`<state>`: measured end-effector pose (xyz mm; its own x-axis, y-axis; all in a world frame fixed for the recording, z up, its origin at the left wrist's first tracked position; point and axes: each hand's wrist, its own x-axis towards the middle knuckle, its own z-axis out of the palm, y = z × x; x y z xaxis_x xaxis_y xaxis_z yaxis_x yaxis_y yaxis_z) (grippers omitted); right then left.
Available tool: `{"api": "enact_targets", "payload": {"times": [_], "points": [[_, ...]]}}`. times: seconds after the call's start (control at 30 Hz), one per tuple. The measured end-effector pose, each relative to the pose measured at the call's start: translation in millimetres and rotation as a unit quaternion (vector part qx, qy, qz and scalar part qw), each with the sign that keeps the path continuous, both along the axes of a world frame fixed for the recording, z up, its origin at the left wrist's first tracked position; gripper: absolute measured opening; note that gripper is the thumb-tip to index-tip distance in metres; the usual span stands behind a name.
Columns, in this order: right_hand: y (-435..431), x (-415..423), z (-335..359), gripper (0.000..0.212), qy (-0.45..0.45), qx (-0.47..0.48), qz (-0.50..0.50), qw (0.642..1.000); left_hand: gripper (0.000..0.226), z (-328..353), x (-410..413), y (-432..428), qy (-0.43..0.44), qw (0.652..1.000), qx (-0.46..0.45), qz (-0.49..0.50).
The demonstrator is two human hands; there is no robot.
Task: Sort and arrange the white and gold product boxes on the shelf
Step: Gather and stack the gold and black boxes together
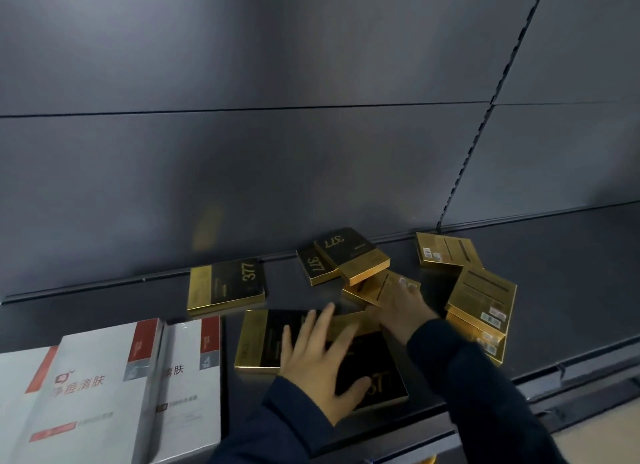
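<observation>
Several gold and black boxes marked 377 lie scattered on the dark shelf (pixel 104 311). My left hand (pixel 322 363) lies flat, fingers spread, across two front gold boxes (pixel 256 339), holding nothing. My right hand (pixel 401 311) reaches further back and rests on a gold box (pixel 367 290) lying back side up; whether it grips the box is unclear. One gold box (pixel 225 287) lies alone at the left, two overlap behind (pixel 349 255), and a small stack (pixel 481 304) sits at the right. White boxes with red labels (pixel 104 387) lie side by side at the front left.
The grey back panel (pixel 277 151) rises right behind the boxes. A slotted upright (pixel 485 117) divides it from the adjoining bay, whose shelf (pixel 571 255) stretches to the right. The shelf's front edge (pixel 571 370) runs below my right sleeve.
</observation>
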<state>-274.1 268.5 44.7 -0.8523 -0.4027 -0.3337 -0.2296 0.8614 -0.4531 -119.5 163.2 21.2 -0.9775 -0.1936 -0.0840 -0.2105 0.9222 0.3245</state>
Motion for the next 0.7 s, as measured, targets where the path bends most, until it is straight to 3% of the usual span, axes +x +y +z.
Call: {"api": "enact_targets", "payload": {"times": [0.1,0.27,0.4,0.5,0.57,0.63,0.7], "points": [[-18,-30,20,0.07,0.038,-0.034,-0.04,0.998,0.073,3,-2,10,0.008,0.999,0.009,-0.041],[-61,-37,21,0.104,0.061,-0.049,-0.051,0.996,0.077,3,-12,-9,-0.007,1.0,0.016,0.022],[-61,-37,5,0.099,0.075,-0.107,-0.06,0.99,0.076,5,-7,-39,-0.02,0.995,0.013,0.094],[-46,-44,8,0.099,0.001,-0.212,-0.059,0.975,0.068,6,-1,-62,-0.017,0.984,0.01,0.176],[-27,-48,21,0.1,-0.042,-0.219,-0.003,0.975,0.064,6,5,-70,-0.004,0.976,0.029,0.215],[-8,-52,45,0.098,-0.064,-0.153,0.127,0.978,0.06,7,11,-72,0.013,0.974,0.049,0.221],[6,-56,73,0.101,-0.103,-0.064,0.272,0.955,0.055,6,16,-71,0.04,0.971,0.064,0.225]]}}
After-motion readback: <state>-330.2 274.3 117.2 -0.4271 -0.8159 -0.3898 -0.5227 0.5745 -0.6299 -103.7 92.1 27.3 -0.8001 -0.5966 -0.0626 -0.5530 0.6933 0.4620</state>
